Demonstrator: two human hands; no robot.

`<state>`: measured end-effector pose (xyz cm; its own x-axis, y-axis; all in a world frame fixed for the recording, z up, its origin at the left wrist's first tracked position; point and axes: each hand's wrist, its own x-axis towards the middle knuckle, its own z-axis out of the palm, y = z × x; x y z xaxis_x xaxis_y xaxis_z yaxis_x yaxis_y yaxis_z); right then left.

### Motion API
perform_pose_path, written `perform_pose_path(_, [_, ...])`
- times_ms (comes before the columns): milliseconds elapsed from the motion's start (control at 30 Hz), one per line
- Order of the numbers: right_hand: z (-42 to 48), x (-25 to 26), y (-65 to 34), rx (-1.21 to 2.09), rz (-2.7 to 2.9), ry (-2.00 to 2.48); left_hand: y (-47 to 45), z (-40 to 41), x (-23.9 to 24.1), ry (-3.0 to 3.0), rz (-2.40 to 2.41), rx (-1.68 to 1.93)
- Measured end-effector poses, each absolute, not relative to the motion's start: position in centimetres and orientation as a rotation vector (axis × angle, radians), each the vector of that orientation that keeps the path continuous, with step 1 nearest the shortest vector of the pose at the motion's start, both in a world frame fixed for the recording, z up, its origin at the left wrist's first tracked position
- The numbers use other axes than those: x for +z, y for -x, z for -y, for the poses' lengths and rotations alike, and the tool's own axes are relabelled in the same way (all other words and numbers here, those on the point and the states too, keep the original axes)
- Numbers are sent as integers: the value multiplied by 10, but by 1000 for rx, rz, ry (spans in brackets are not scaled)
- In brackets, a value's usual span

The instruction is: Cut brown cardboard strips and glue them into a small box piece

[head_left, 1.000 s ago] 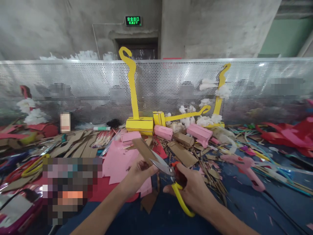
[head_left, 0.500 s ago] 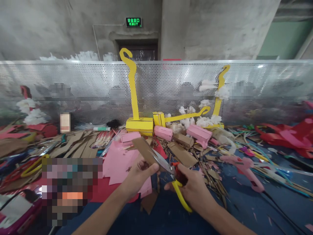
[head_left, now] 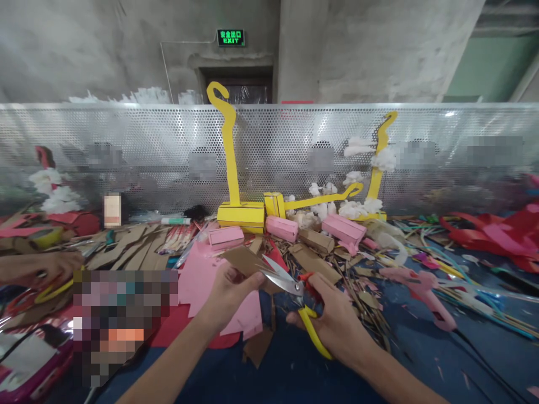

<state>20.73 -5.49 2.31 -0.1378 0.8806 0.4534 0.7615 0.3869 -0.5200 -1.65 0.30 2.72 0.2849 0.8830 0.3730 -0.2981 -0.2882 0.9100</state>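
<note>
Scissors [head_left: 296,287], blades parted, sit gripped in the right hand [head_left: 339,317]; the left hand [head_left: 229,294] pinches cardboard [head_left: 242,260], its thumb so near the blades that a slip could nick it.

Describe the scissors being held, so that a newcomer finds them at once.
Start at the perforated metal screen behind the blue table, then come down to the right grip near the centre. The scissors there have silver blades apart and a yellow lower handle. Unlike the pink glue gun on their right, they are hand-held.
</note>
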Motion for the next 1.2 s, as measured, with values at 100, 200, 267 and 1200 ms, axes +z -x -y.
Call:
perform_pose_path(100, [54,25,-208,201,1922,1402,18,-1,29,-1408,-581,1262])
perform_pose_path(200, [53,26,-209,221,1930,1364,20,0,31,-1451,-575,1231])
perform_pose_path(267, [52,27,-211,225,1939,1342,22,-1,31,-1479,-565,1213])
perform_pose_path(1200, [52,23,-212,162,1941,1355,26,-4,24,-1467,-469,1127])
